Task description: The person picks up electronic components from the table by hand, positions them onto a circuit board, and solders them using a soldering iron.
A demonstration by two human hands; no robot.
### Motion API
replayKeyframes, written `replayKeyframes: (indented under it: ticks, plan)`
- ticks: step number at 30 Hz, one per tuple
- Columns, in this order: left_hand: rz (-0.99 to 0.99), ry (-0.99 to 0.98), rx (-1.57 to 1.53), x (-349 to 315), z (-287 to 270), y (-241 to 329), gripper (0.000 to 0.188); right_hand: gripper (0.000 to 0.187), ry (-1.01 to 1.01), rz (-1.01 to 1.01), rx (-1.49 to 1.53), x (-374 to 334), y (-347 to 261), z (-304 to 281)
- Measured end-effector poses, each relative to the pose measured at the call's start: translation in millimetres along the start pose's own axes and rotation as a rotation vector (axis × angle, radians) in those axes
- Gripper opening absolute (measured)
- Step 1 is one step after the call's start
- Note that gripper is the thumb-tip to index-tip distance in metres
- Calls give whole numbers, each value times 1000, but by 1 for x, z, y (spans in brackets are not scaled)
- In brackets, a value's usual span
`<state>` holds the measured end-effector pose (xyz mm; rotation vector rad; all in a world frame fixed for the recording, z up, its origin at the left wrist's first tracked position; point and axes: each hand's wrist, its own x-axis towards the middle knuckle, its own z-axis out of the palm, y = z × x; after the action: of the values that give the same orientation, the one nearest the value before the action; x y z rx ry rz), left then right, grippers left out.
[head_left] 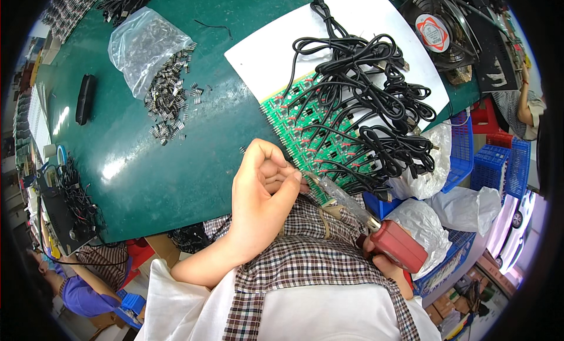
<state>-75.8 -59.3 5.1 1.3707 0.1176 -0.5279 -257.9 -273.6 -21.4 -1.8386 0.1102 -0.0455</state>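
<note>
From my distant seat I am looking along the near edge of the green table point(205, 182), where the lower corner of a circuit board panel point(306, 113) is reaching the rim, just in front of the checked apron point(329, 261). The left hand point(265, 191) is sitting right at the panel's lower left edge, and a broad stretch of smooth, glossy tabletop is giving me room to its left, running out toward a slim black case point(86, 100). To the right I am finding things tight: looped black cables point(376, 100) are crowding over the panel and the white sheet point(249, 54) under it.

With the left hand I am holding the thumb against the curled fingers; I am not able to tell whether a small part is caught between the tips. With the right hand point(385, 269), partly hidden, I am gripping a soldering iron point(399, 247) by its blocky red handle, and its silvery shank is slanting up leftward, the thin tip lying close beside the left fingertips.

The panel is showing stiff green board, dark chips, red wire ends and a comb of metal pins. Beyond the left hand, a crinkled clear bag point(132, 50) is spilling a grainy pile of small metal-pinned connectors point(164, 100).
</note>
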Motion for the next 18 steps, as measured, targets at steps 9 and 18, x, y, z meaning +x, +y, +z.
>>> replayKeyframes:
  ticks: [9,18]
  plan:
    - [7,13,44,-1,0,0,21,63,-50,7,-33,-4,7,-6]
    - [323,452,895,20,-54,28,35,59,-105,19,-165,-27,19,-17]
